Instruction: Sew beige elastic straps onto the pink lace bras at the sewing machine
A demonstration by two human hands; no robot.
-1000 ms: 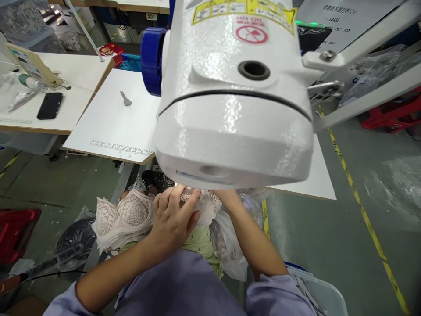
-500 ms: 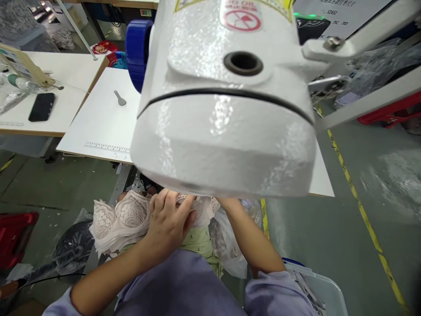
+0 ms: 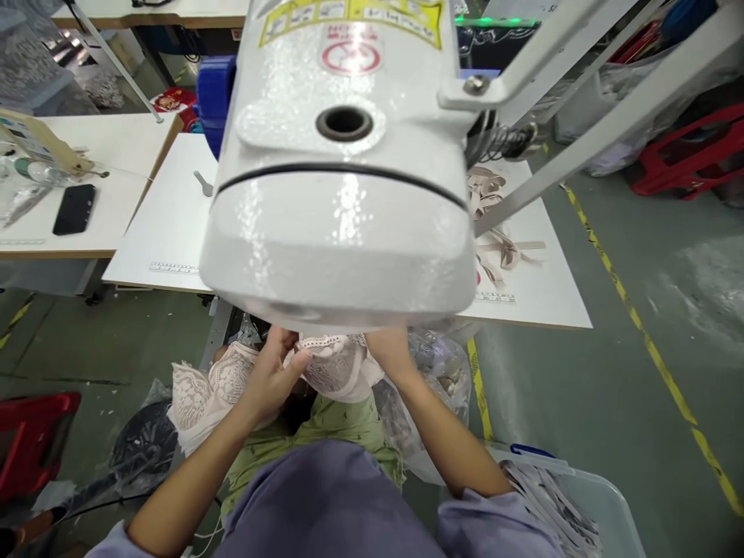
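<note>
A pale pink lace bra (image 3: 334, 368) hangs below the front of a white sewing machine head (image 3: 342, 240), its scalloped top edge close under the machine. My left hand (image 3: 273, 376) pinches the bra's left side between thumb and fingers. At its right side is my right hand (image 3: 389, 353), with the fingers hidden beneath the machine head. More lace bras (image 3: 203, 387) lie stacked to the left of my left hand. Green cloth (image 3: 325, 434) covers my lap under the bra. The needle area is hidden by the machine.
Beige straps (image 3: 503, 252) lie on the white table (image 3: 558, 287) to the right. A black phone (image 3: 74, 209) rests on the left table. Beside my right arm stands a clear bin (image 3: 604, 488) holding grey strips. Clear plastic bags (image 3: 445, 364) hang near the table edge.
My left hand has gone from lying over the lace to pinching one bra's edge. That bra now shows more fully between my hands. The view has shifted, uncovering the straps on the right.
</note>
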